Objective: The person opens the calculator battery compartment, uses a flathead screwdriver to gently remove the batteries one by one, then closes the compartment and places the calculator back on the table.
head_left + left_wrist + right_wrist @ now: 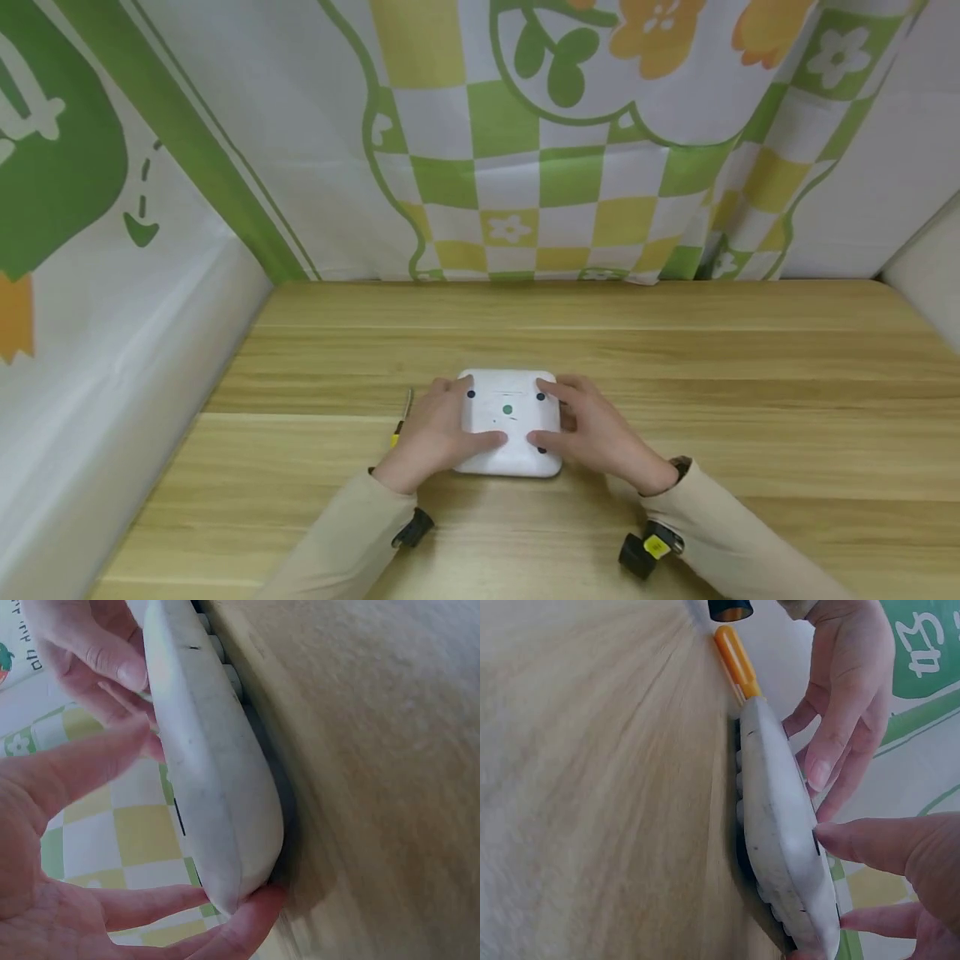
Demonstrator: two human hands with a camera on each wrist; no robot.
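A white square device [513, 458] with rounded corners lies on the table, its back turned up. Dark round spots near the corners and a green dot show on that back. Rows of pale keys [231, 679] stick out beneath it, facing the wood. My left hand [438, 425] grips its left side, thumb over the back and fingers at the far corner. From the right, my right hand [596, 429] holds the opposite side, with its thumb on the back and a fingertip at the lower edge in the right wrist view. Some fingers are hidden behind the device.
Left of the device, partly behind my left hand, lies a screwdriver [398, 430] with a yellow and black handle. A patterned curtain [570, 183] hangs along the back edge of the wooden table [750, 383]. Both wrists wear dark straps with small cameras [637, 557].
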